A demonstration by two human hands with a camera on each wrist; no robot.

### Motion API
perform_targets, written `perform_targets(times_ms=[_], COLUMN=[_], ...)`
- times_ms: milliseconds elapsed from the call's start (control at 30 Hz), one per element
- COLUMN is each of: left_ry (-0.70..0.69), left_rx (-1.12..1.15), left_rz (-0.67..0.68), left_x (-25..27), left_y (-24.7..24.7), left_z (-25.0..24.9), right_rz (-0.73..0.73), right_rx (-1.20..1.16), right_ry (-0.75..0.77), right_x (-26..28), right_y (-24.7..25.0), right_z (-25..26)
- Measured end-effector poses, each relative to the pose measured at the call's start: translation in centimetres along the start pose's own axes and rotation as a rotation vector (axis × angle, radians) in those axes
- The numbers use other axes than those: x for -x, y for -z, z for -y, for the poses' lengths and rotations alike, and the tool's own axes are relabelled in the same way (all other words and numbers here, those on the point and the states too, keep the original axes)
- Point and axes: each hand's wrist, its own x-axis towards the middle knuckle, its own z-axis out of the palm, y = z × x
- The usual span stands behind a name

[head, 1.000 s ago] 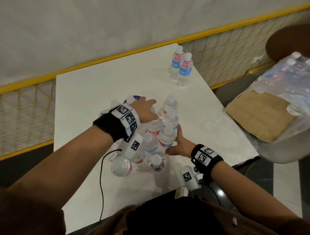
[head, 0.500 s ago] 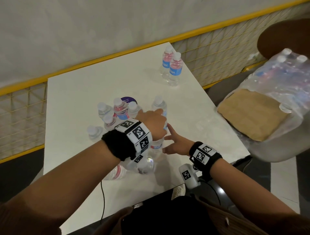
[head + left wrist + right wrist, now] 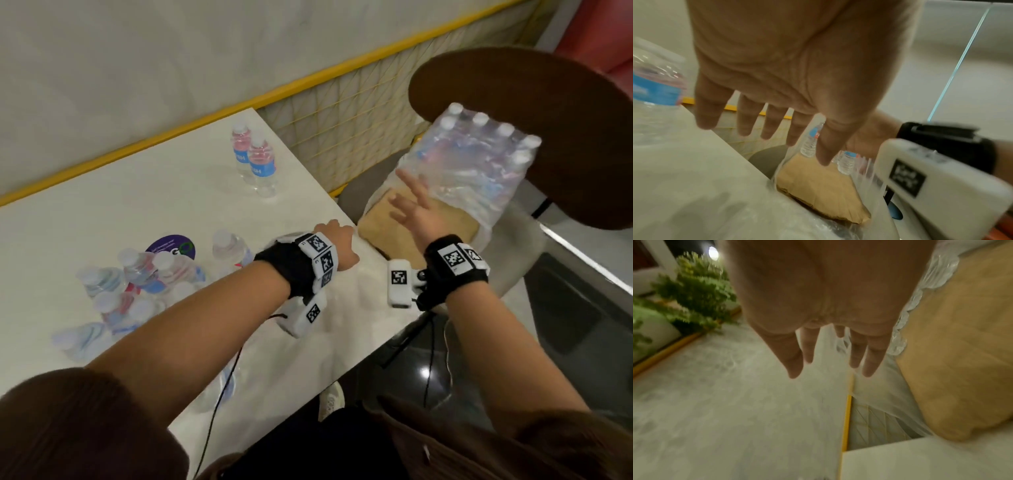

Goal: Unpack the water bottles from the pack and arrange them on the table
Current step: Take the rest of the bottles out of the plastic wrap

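A shrink-wrapped pack of water bottles (image 3: 479,164) lies on a seat right of the white table (image 3: 137,198), on a cardboard sheet (image 3: 418,226). My right hand (image 3: 409,202) hovers over the cardboard beside the pack, fingers spread and empty; the right wrist view shows the right hand (image 3: 830,363) with straight fingers. My left hand (image 3: 337,241) is at the table's right edge, and the left wrist view shows the left hand (image 3: 760,129) open above the cardboard (image 3: 818,186). Several loose bottles (image 3: 144,274) stand clustered on the table at the left. Two bottles (image 3: 255,161) stand near the far corner.
A round brown tabletop (image 3: 548,120) overhangs the pack at the right. A yellow mesh railing (image 3: 342,113) runs behind the table. A purple sticker (image 3: 173,245) lies by the cluster. One bottle (image 3: 655,84) stands close to my left hand.
Both hands have left the cluster of bottles and moved right, the right one out over the cardboard by the pack. The head view has swung right.
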Motion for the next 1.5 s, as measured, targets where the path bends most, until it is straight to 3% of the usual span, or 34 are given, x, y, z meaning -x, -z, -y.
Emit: perform_targets(times_ms=[133,367,567,633,733,900,1067,1233,1367,1500], left_ry=[-0.076,-0.123,-0.143,-0.121,-0.092,-0.114,-0.201,-0.202,-0.334,-0.355], left_rx=[0.050,0.038,0.238,0.325,0.449,0.584,0.560,0.723,0.725,0.655], left_rz=[-0.127,-0.226,-0.362,-0.443,-0.473,-0.541,-0.542,-0.543,-0.419,-0.333], left_x=[-3.9,-8.4,-9.7,-10.0,-10.1,-10.8,-11.8,-10.8,-8.7,-7.6], left_y=[1.1,2.2,2.4,2.8,3.4,3.7,3.4,4.0,4.7,4.7], left_z=[-3.1,-5.4,-5.0,-4.4,-4.0,-4.6,-4.7,-4.8,-4.7,-3.5], right_rz=[-0.074,-0.144,-0.067,-0.042,-0.140,-0.233,-0.167,-0.149,-0.197,-0.170], right_rx=[-0.139,-0.249,0.071,0.159,0.216,0.193,0.275,0.348,0.432,0.539], right_ry=[-0.008,0.010,0.065,-0.001,-0.111,-0.119,-0.127,-0.170,-0.276,-0.371], right_x=[-1.3,-1.5,-0.6,-0.2,-0.1,0.0,0.0,-0.5,-2.5,-4.0], right_y=[1.3,2.3,2.9,3.1,4.4,6.2,5.7,5.1,4.8,4.7], right_z=[0.2,-0.7,-0.5,-1.5,-3.6,-3.8,-3.3,-3.0,-2.3,-0.4])
